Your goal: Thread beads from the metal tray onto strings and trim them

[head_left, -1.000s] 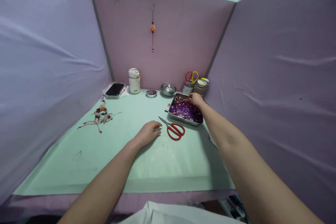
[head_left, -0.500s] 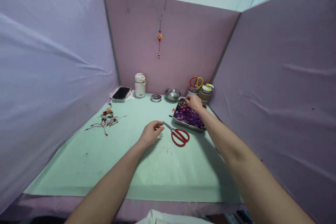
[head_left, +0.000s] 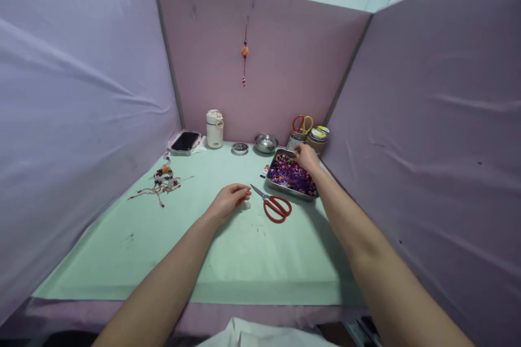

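Note:
My right hand [head_left: 307, 158] is over the far right part of a metal tray [head_left: 280, 190] of purple and red beads [head_left: 291, 173]. Its fingers are closed in a pinch at the beads; what they grip is too small to make out. My left hand [head_left: 230, 200] rests low over the table, fingers curled together, and anything inside them is hidden. A small whitish bit [head_left: 247, 205] lies just under those fingers. Beside them, apart from the hand, are red-handled scissors [head_left: 277, 207] with the blade tips pointing toward my left fingertips.
Beaded red cords [head_left: 163, 181] lie at left, near a phone [head_left: 185, 141]. Along the back stand a white bottle [head_left: 215, 129], a small round dish [head_left: 240, 148], a steel bowl [head_left: 266, 143], a holder with scissors [head_left: 296, 140] and a jar [head_left: 318, 140]. A beaded pendant [head_left: 245, 51] hangs above.
My right hand has shifted slightly to the right over the bead tray. My left hand's fingers have drawn closer together. The whole view has shifted a little.

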A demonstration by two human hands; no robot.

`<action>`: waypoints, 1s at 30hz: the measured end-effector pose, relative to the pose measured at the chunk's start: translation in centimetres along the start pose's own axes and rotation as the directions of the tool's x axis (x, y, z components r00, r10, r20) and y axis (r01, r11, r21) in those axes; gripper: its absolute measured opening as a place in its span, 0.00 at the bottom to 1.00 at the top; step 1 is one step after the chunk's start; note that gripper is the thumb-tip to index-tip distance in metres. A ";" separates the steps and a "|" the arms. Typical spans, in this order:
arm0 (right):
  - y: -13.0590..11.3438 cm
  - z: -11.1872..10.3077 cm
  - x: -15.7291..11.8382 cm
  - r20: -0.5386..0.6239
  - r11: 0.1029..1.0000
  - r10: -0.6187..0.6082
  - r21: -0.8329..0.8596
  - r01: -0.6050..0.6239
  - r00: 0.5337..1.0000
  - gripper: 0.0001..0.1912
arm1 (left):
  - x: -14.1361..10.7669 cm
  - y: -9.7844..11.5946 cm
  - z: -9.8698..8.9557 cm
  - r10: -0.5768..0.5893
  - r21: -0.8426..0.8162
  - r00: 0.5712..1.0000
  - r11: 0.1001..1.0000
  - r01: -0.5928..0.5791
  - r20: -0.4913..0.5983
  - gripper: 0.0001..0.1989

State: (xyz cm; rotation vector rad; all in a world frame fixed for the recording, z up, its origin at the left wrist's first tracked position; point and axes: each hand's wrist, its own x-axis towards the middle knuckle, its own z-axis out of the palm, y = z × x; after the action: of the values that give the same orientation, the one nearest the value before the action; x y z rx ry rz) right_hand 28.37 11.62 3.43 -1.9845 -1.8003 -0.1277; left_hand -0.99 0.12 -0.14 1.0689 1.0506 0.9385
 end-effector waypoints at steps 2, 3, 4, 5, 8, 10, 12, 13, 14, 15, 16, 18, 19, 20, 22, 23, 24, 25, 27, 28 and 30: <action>1.8 -0.4 1.0 0.038 0.999 0.036 -0.023 -0.035 0.999 0.15 | 0.0 -0.1 0.1 -0.002 -0.001 1.000 1.000 0.002 0.006 0.15; 2.4 -0.5 1.2 0.058 0.999 0.043 -0.032 -0.042 0.997 0.15 | 0.0 -0.1 0.1 -0.006 -0.001 1.000 1.000 0.006 0.005 0.16; 2.7 -0.4 1.3 0.080 0.999 0.041 -0.035 -0.038 0.996 0.14 | 0.0 -0.1 0.1 -0.011 0.001 1.000 1.000 0.011 0.002 0.16; 2.8 -0.2 1.3 0.104 0.999 0.033 -0.036 -0.029 0.994 0.13 | 0.0 -0.1 0.1 -0.014 0.004 1.000 1.000 0.014 -0.002 0.15; 2.3 0.8 1.2 0.172 0.999 -0.006 -0.030 0.012 0.985 0.12 | 0.0 -0.2 0.1 -0.008 0.009 1.000 1.000 0.008 -0.003 0.15; 1.8 1.5 1.2 0.193 0.999 -0.022 -0.034 0.029 0.981 0.12 | 0.0 -0.2 0.0 -0.003 0.009 1.000 1.000 0.003 0.000 0.15; 1.7 2.0 1.3 0.192 0.998 -0.016 -0.049 0.026 0.981 0.12 | 0.1 -0.3 0.0 -0.008 0.013 1.000 1.000 0.008 -0.003 0.16; 1.7 2.1 1.4 0.187 0.998 -0.007 -0.061 0.019 0.982 0.13 | 0.1 -0.3 -0.1 -0.010 0.017 1.000 1.000 0.010 -0.006 0.16; 1.8 2.2 1.6 0.180 0.997 0.003 -0.073 0.010 0.984 0.13 | 0.1 -0.3 -0.1 -0.010 0.024 1.000 1.000 0.010 -0.008 0.16; 1.9 2.3 1.8 0.173 0.996 0.015 -0.087 0.000 0.985 0.13 | 0.2 -0.4 -0.1 -0.009 0.031 1.000 0.999 0.009 -0.007 0.16; 2.1 2.3 2.0 0.167 0.995 0.026 -0.101 -0.010 0.986 0.13 | 0.2 -0.4 -0.1 -0.005 0.037 1.000 0.999 0.005 -0.004 0.16; 2.5 2.4 2.5 0.165 0.992 0.047 -0.127 -0.026 0.985 0.13 | 0.3 -0.6 -0.2 0.003 0.045 1.000 0.999 -0.003 0.005 0.17; 2.6 2.4 2.8 0.167 0.990 0.057 -0.139 -0.034 0.984 0.13 | 0.3 -0.6 -0.2 0.005 0.047 1.000 0.999 -0.005 0.009 0.17; 2.8 2.4 3.0 0.173 0.988 0.066 -0.151 -0.040 0.983 0.13 | 0.3 -0.6 -0.2 0.005 0.050 1.000 0.999 -0.005 0.011 0.17; 3.1 2.5 3.3 0.189 0.984 0.082 -0.173 -0.049 0.979 0.13 | 0.3 -0.6 -0.2 0.005 0.058 1.000 0.998 -0.005 0.008 0.17; 3.3 2.6 3.5 0.197 0.982 0.088 -0.182 -0.051 0.977 0.13 | 0.3 -0.6 -0.2 0.005 0.064 1.000 0.998 -0.005 0.004 0.17; 3.4 2.6 3.6 0.203 0.980 0.094 -0.191 -0.055 0.975 0.13 | 0.3 -0.5 -0.2 0.005 0.070 1.000 0.998 -0.005 0.001 0.17; 3.5 2.6 3.6 0.209 0.978 0.101 -0.198 -0.058 0.973 0.13 | 0.2 -0.5 -0.2 0.007 0.077 1.000 0.997 -0.007 0.001 0.17; 3.6 2.6 3.7 0.218 0.975 0.116 -0.209 -0.069 0.969 0.13 | 0.2 -0.5 -0.2 0.011 0.086 1.000 0.996 -0.011 0.006 0.18; 3.6 2.6 3.7 0.221 0.974 0.125 -0.214 -0.076 0.967 0.13 | 0.2 -0.5 -0.2 0.012 0.088 1.000 0.996 -0.012 0.009 0.18; 3.5 2.6 3.7 0.225 0.971 0.139 -0.223 -0.088 0.964 0.12 | 0.1 -0.5 -0.2 0.009 0.088 1.000 0.996 -0.010 0.011 0.18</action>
State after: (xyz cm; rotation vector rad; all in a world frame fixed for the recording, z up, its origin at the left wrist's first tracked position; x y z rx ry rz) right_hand 31.67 15.92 1.52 -2.3362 -1.8782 -0.0451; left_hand -1.09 0.19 -0.69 1.1514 1.0874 0.9004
